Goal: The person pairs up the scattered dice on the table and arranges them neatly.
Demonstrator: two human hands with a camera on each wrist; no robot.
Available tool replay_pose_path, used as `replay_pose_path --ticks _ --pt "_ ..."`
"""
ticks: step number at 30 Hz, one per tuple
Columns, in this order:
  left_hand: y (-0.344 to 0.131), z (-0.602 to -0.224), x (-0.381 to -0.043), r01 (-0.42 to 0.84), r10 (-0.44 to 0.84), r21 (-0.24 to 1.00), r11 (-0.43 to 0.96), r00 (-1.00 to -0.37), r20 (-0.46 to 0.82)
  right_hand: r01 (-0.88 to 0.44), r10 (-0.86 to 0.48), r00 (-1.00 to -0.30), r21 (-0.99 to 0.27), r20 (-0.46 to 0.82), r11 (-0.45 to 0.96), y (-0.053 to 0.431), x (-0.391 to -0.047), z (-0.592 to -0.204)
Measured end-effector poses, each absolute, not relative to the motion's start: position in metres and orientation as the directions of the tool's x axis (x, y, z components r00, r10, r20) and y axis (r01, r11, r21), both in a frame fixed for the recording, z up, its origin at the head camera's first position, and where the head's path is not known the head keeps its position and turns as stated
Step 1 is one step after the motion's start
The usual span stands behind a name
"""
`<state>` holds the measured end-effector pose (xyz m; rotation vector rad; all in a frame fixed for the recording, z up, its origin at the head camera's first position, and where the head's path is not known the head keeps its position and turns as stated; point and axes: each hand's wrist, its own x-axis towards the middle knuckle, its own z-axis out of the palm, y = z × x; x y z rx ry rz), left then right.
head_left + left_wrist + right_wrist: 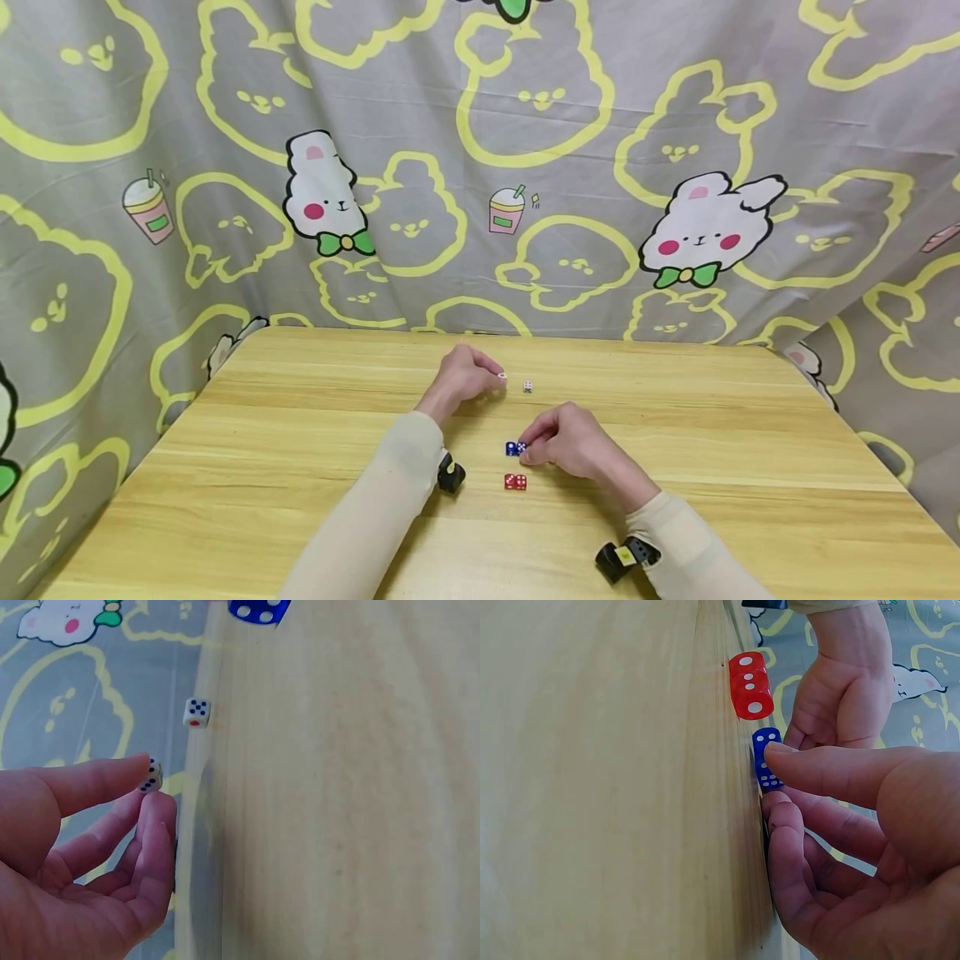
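My left hand (463, 375) pinches a white die (152, 777) between thumb and fingertips, close to the tabletop at the far side. A second white die (527, 387) lies just to its right, apart from it. Nearer to me, my right hand (576, 440) pinches a blue die (770, 780) by thumb and index finger, partly covered by the thumb. To its left another blue die (511, 448) sits right up against it. In front of the blue pair, two red dice, a left one (510, 482) and a right one (521, 482), stand side by side.
The dice are on a wooden table (300, 467). A grey curtain (420, 108) with yellow outlines and rabbit prints hangs behind it and at both sides. Each wrist wears a black camera, such as the left one (451, 475).
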<state>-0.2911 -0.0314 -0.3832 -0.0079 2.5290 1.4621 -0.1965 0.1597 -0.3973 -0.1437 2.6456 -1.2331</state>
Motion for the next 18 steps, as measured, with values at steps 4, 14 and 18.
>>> replay_pose_path --ticks 4,14,18 --pt "-0.032 -0.382 -0.285 -0.107 0.139 0.850 0.516 -0.969 -0.206 0.009 -0.175 -0.972 -0.767 -0.158 0.641 0.159 -0.196 -0.397" --pt "-0.032 -0.381 -0.273 -0.074 0.218 0.827 0.557 -0.948 -0.232 0.018 -0.168 -0.972 -0.764 -0.166 0.645 0.158 -0.197 -0.397" --pt "-0.032 -0.382 -0.267 -0.052 0.246 0.814 0.578 -0.941 -0.235 0.021 -0.165 -0.972 -0.763 -0.166 0.646 0.159 -0.196 -0.397"
